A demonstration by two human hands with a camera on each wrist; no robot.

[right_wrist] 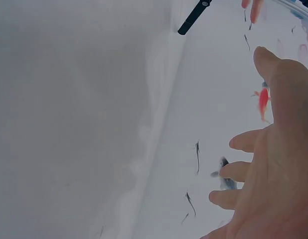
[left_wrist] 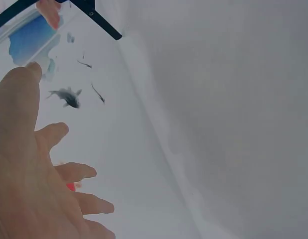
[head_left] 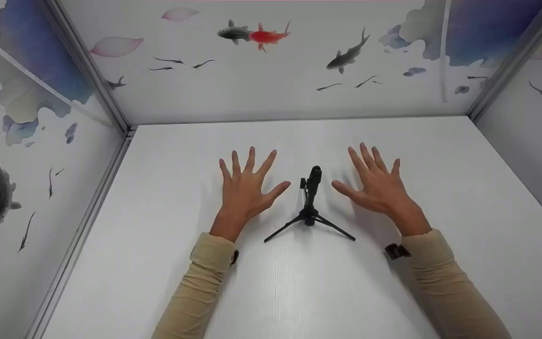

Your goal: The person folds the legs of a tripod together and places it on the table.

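A small black tripod [head_left: 309, 214] stands on the white table between the two hands, its legs spread and its upper part upright. To its left, my left hand [head_left: 245, 190] is held palm down with straight, spread fingers, apart from the tripod. My right hand [head_left: 379, 188] mirrors it on the other side, fingers also spread and holding nothing. In the left wrist view a tripod leg [left_wrist: 101, 22] shows at the top, beyond the thumb. The right wrist view has another leg [right_wrist: 195, 17] at its top edge.
The white table [head_left: 280, 292] is bounded by a back panel [head_left: 271, 94] and side panels printed with fish and lotus shapes. Grey metal rails [head_left: 83, 61] run along the panel corners. Dark devices sit at both wrists, one by the right cuff [head_left: 397, 251].
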